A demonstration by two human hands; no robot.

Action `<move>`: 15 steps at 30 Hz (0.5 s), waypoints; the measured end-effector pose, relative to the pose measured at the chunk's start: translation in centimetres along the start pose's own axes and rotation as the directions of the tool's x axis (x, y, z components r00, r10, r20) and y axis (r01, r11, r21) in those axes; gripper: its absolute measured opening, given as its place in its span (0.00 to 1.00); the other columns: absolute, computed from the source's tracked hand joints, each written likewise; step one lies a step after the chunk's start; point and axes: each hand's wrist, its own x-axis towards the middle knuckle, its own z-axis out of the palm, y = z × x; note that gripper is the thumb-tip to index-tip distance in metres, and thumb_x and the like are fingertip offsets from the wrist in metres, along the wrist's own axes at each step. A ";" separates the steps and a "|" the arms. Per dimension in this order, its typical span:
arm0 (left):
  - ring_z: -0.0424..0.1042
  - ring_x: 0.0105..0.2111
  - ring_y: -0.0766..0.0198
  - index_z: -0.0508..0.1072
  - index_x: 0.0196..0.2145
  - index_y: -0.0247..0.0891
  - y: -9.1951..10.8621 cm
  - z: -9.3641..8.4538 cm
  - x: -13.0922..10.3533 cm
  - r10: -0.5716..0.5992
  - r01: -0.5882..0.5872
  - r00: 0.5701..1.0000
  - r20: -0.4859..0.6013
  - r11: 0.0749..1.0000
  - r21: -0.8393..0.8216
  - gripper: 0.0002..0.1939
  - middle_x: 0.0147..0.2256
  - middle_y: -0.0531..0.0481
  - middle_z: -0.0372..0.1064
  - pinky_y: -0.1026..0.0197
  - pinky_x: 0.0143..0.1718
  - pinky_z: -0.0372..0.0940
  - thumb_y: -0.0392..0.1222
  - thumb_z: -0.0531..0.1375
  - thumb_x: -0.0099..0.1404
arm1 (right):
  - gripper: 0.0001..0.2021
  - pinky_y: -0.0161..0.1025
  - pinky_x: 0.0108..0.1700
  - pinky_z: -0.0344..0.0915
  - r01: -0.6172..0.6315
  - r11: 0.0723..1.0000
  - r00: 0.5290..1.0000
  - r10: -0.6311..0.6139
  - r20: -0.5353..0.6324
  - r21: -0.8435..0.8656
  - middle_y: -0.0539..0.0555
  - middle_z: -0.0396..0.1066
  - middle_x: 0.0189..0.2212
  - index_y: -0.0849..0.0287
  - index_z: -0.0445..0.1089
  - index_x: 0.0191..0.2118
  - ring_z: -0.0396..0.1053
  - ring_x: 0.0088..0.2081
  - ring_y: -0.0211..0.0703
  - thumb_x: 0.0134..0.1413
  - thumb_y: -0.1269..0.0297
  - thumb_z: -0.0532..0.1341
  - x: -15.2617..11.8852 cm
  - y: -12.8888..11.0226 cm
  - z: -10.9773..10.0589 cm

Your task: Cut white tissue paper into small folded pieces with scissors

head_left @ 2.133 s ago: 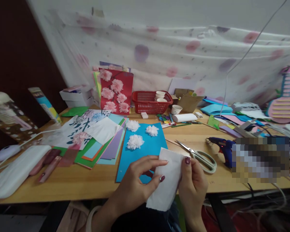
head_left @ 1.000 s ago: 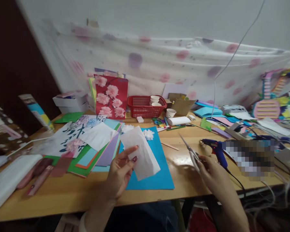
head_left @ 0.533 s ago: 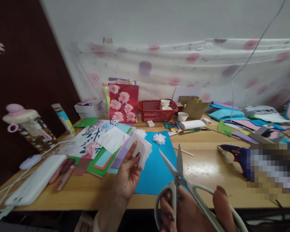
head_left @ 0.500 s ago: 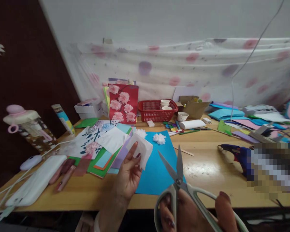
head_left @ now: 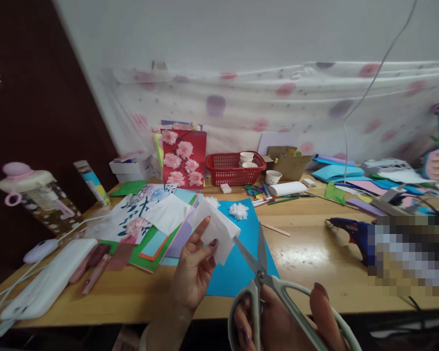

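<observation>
My left hand (head_left: 194, 265) pinches a folded piece of thin white paper (head_left: 223, 236) between thumb and fingers, above a blue sheet (head_left: 225, 282). In my right hand (head_left: 281, 317) is a pair of scissors (head_left: 261, 274) with pale green-grey handles, blades spread apart and pointing away from me. The left blade's tip is right by the paper's right edge; whether they touch I cannot tell. On the blue sheet lies a fluffy white paper flower (head_left: 238, 211). A second white flower (head_left: 212, 201) is partly hidden behind the held paper.
Left of the blue sheet lie coloured papers (head_left: 153, 261), white tissue (head_left: 170, 214) and a white power bank (head_left: 51, 278). A red basket (head_left: 219, 176) with paper cups and a red flower card (head_left: 185, 158) stand at the back. A blue glue gun (head_left: 351, 229) lies right.
The scissors have moved slightly left and the white paper slightly right, so the left blade tip is now beside the paper. The whole view has shifted a little.
</observation>
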 end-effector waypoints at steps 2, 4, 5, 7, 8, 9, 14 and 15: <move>0.76 0.30 0.69 0.74 0.48 0.42 -0.2 -0.1 -0.1 0.026 -0.027 0.999 0.022 0.998 0.056 0.28 0.35 0.53 0.78 0.70 0.29 0.70 0.28 0.68 0.48 | 0.39 0.45 0.45 0.66 0.010 0.999 1.000 -0.010 0.005 0.043 0.55 0.69 0.35 0.55 0.67 0.43 0.70 0.35 0.46 0.45 0.24 0.43 0.0 -0.2 -0.1; 0.76 0.30 0.68 0.75 0.45 0.40 -0.3 -0.1 -0.3 0.045 -0.049 0.998 0.039 0.992 0.118 0.27 0.34 0.53 0.78 0.69 0.31 0.70 0.29 0.70 0.46 | 0.39 0.44 0.45 0.66 0.001 0.998 1.000 -0.001 0.009 0.065 0.55 0.69 0.34 0.56 0.68 0.42 0.70 0.34 0.44 0.45 0.25 0.45 0.1 -0.1 -0.4; 0.76 0.31 0.68 0.76 0.43 0.40 -0.4 -0.2 -0.4 0.054 -0.061 0.997 0.050 0.986 0.152 0.25 0.34 0.52 0.78 0.69 0.31 0.70 0.30 0.71 0.45 | 0.40 0.43 0.44 0.66 -0.008 0.997 1.000 0.007 0.011 0.079 0.55 0.69 0.34 0.58 0.69 0.42 0.70 0.34 0.43 0.45 0.25 0.46 0.1 0.0 -0.6; 0.76 0.31 0.67 0.77 0.40 0.38 -0.4 -0.2 -0.6 0.069 -0.084 0.995 0.076 0.973 0.214 0.23 0.33 0.52 0.78 0.68 0.32 0.70 0.31 0.72 0.44 | 0.40 0.40 0.42 0.66 -0.003 0.992 1.000 0.002 0.013 0.128 0.55 0.69 0.34 0.60 0.70 0.42 0.69 0.30 0.40 0.44 0.25 0.48 0.2 0.2 -0.9; 0.76 0.31 0.66 0.77 0.39 0.38 -0.4 -0.2 -0.7 0.075 -0.095 0.993 0.092 0.968 0.233 0.22 0.32 0.52 0.78 0.68 0.32 0.70 0.32 0.72 0.44 | 0.41 0.38 0.40 0.66 0.000 0.989 1.000 -0.003 0.017 0.151 0.54 0.68 0.33 0.60 0.70 0.42 0.68 0.29 0.38 0.43 0.25 0.49 0.2 0.3 -1.0; 0.75 0.30 0.67 0.77 0.38 0.38 -0.4 -0.3 -0.8 0.085 -0.108 0.991 0.107 0.964 0.241 0.21 0.30 0.53 0.78 0.68 0.32 0.70 0.32 0.72 0.44 | 0.41 0.37 0.38 0.66 0.003 0.985 1.000 -0.006 0.019 0.170 0.54 0.68 0.33 0.61 0.70 0.42 0.67 0.27 0.37 0.42 0.25 0.50 0.2 0.3 -1.1; 0.75 0.35 0.65 0.78 0.40 0.41 -0.3 -0.8 -0.7 0.145 -0.182 0.977 0.159 0.951 0.249 0.23 0.32 0.53 0.79 0.67 0.37 0.70 0.33 0.72 0.44 | 0.40 0.31 0.29 0.61 -0.004 0.981 1.000 -0.002 0.030 0.194 0.51 0.65 0.28 0.58 0.70 0.41 0.60 0.22 0.33 0.38 0.24 0.52 -0.3 0.4 -1.8; 0.75 0.36 0.65 0.78 0.41 0.42 -0.3 -0.9 -0.7 0.157 -0.196 0.974 0.166 0.948 0.252 0.23 0.35 0.52 0.79 0.67 0.38 0.69 0.33 0.72 0.45 | 0.41 0.30 0.28 0.60 -0.005 0.984 1.000 0.001 0.021 0.177 0.50 0.64 0.27 0.57 0.70 0.41 0.58 0.21 0.33 0.38 0.23 0.51 -0.5 0.5 -2.1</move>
